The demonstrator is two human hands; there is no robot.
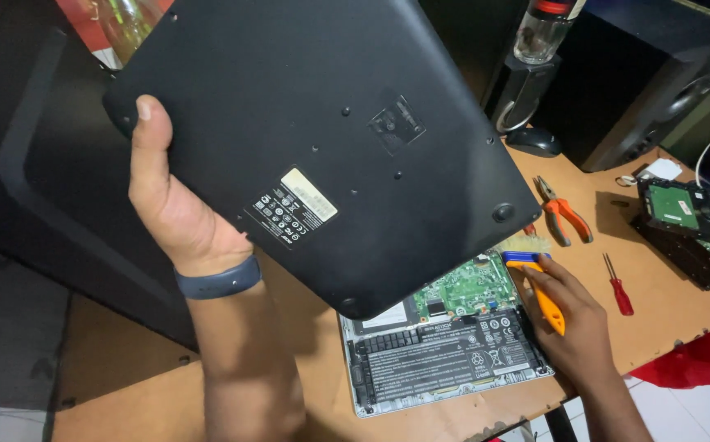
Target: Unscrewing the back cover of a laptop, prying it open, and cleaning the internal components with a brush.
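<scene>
Left hand (176,214) grips the lifted cover (314,139) clear of the open laptop (445,344), exposing internals; right hand (572,323) clasps an orange tool (545,296) against it.

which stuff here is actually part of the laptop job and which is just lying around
In use:
- left hand holding the black plastic laptop bottom cover
- right hand gripping an orange pry tool
- opened silver laptop base with green circuit board and black battery

Lying about:
- orange-handled pliers
- red screwdriver
- bare hard drives
- black computer mouse
- black speaker
</scene>
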